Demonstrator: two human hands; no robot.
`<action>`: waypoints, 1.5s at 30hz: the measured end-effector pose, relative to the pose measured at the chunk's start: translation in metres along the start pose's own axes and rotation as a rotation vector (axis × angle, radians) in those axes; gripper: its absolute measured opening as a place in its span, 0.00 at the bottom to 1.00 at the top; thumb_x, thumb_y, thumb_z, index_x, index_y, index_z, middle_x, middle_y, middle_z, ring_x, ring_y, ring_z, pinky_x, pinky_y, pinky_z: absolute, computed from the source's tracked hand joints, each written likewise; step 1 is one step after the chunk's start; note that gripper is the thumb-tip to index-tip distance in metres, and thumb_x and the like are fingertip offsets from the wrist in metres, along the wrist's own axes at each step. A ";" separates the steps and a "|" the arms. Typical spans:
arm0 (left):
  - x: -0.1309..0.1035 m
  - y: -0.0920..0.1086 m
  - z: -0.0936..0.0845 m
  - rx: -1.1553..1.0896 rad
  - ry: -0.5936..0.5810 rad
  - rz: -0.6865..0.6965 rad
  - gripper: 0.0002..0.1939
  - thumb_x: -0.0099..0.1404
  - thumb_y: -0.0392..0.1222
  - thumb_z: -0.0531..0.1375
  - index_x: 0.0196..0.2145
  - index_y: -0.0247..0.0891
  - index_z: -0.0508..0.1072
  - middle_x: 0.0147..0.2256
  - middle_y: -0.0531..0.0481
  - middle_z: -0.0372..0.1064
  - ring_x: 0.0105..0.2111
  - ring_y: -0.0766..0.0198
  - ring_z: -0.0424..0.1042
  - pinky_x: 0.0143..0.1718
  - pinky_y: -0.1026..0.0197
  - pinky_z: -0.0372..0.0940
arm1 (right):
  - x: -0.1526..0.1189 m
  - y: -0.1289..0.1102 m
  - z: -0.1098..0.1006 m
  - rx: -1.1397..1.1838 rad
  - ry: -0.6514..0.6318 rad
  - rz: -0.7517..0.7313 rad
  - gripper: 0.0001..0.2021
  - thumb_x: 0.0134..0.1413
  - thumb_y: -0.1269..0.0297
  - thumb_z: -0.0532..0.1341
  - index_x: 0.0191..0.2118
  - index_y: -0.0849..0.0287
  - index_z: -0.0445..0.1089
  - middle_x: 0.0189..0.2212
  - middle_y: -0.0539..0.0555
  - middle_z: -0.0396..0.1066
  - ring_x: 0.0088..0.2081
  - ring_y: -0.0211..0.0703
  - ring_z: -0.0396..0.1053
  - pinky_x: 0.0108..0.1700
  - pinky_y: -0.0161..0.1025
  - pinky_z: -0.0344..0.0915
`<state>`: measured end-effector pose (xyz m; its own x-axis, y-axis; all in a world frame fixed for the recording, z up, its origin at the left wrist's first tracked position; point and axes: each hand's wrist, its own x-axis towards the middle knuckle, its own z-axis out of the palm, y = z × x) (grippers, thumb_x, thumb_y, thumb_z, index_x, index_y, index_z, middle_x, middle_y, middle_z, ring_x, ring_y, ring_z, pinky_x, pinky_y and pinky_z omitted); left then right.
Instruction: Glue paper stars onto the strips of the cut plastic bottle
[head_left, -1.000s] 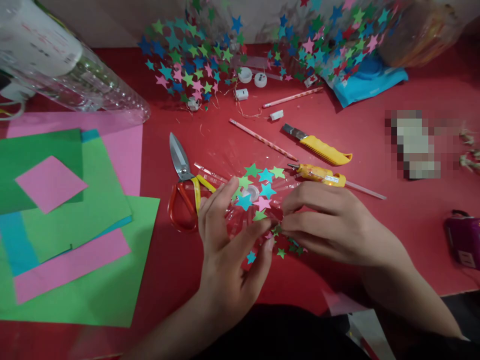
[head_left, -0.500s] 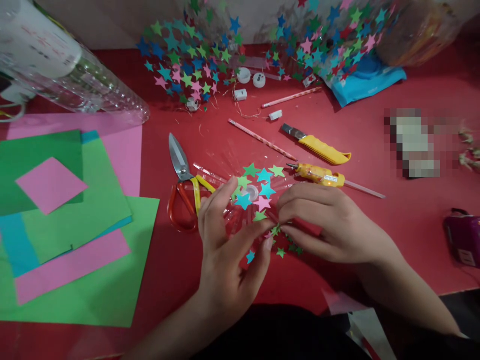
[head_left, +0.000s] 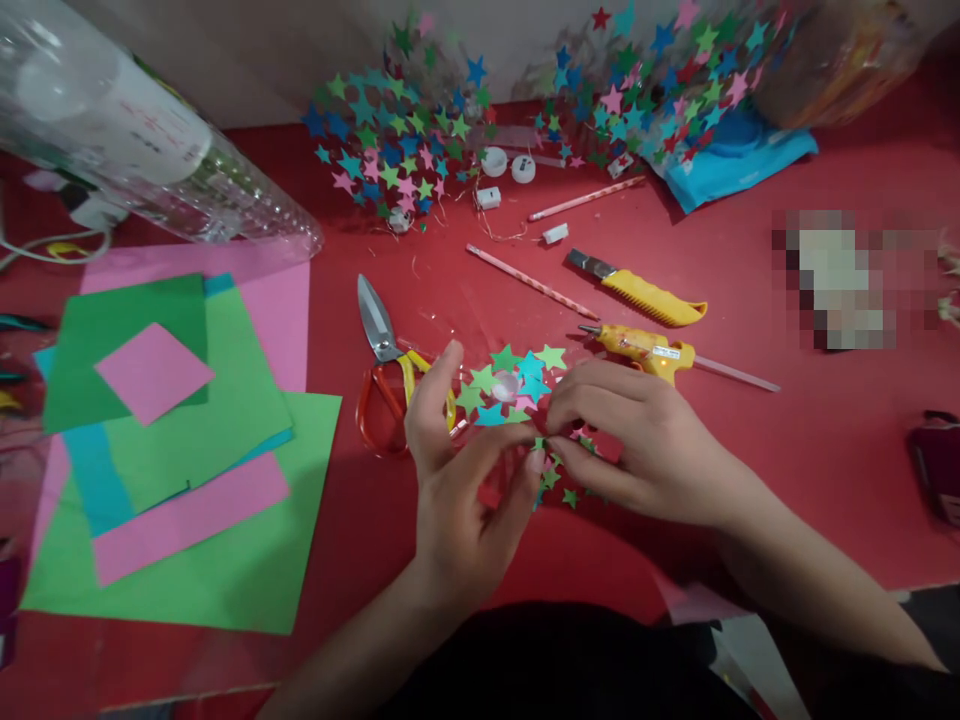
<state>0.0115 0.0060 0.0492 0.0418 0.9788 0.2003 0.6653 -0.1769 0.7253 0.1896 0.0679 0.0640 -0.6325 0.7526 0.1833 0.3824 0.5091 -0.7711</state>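
Observation:
A small green paper star (head_left: 539, 443) is pinched between the thumbs and index fingertips of my left hand (head_left: 465, 490) and my right hand (head_left: 637, 440). The fingertips almost meet, so the exact grip of each is partly hidden. Just beyond them lies a cluster of green, blue and pink paper stars (head_left: 517, 385) around a small round whitish piece (head_left: 504, 388), with clear thin strips spreading out. Loose small stars (head_left: 570, 497) lie beneath my right hand. Scissors (head_left: 384, 350) with red and yellow handles rest left of my left hand, close to its fingers.
A yellow glue gun (head_left: 637, 345) with a glue stick, a yellow cutter knife (head_left: 645, 295) and pencils (head_left: 525, 278) lie beyond my hands. Coloured paper sheets (head_left: 300, 530) and a plastic bottle (head_left: 165, 130) are left. Star-covered decorations (head_left: 390, 140) stand at the back.
The view has shifted slightly, so the table things appear further right. My hands stay together at the star cluster, still pinching, with the fingertips slightly moved.

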 end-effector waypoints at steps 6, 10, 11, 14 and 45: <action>0.003 -0.004 0.003 -0.021 0.042 0.061 0.06 0.65 0.35 0.59 0.39 0.43 0.72 0.68 0.51 0.43 0.67 0.48 0.46 0.66 0.38 0.48 | 0.000 -0.004 0.006 0.026 0.044 0.067 0.03 0.55 0.72 0.57 0.32 0.60 0.67 0.30 0.51 0.68 0.33 0.39 0.64 0.36 0.37 0.61; 0.005 -0.006 0.003 -0.018 0.036 0.075 0.03 0.65 0.37 0.59 0.38 0.40 0.72 0.68 0.49 0.43 0.67 0.49 0.47 0.65 0.39 0.48 | 0.000 -0.006 0.007 0.024 0.036 0.120 0.03 0.54 0.72 0.57 0.32 0.59 0.67 0.29 0.51 0.68 0.31 0.37 0.63 0.34 0.35 0.59; 0.005 -0.005 0.003 -0.016 0.030 0.069 0.03 0.65 0.37 0.58 0.37 0.40 0.72 0.68 0.48 0.43 0.67 0.49 0.47 0.64 0.39 0.49 | 0.000 -0.006 0.007 0.024 0.035 0.130 0.03 0.54 0.72 0.57 0.32 0.59 0.67 0.29 0.50 0.68 0.31 0.37 0.63 0.34 0.35 0.58; 0.006 -0.004 0.003 -0.014 0.021 0.045 0.03 0.66 0.38 0.58 0.36 0.40 0.72 0.68 0.48 0.44 0.67 0.49 0.48 0.64 0.39 0.50 | 0.000 -0.007 0.007 0.028 0.052 0.152 0.03 0.53 0.72 0.57 0.31 0.59 0.67 0.28 0.50 0.67 0.31 0.36 0.63 0.34 0.34 0.58; 0.029 -0.027 0.014 0.010 0.199 0.177 0.08 0.66 0.43 0.58 0.31 0.39 0.68 0.66 0.45 0.51 0.67 0.51 0.48 0.64 0.39 0.47 | -0.007 -0.019 -0.017 -0.171 0.284 0.180 0.05 0.56 0.67 0.55 0.30 0.60 0.66 0.29 0.51 0.67 0.30 0.36 0.61 0.33 0.35 0.53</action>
<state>0.0047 0.0407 0.0260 0.0116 0.8933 0.4493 0.6679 -0.3414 0.6614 0.1981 0.0607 0.0876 -0.3424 0.9100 0.2339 0.5926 0.4024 -0.6978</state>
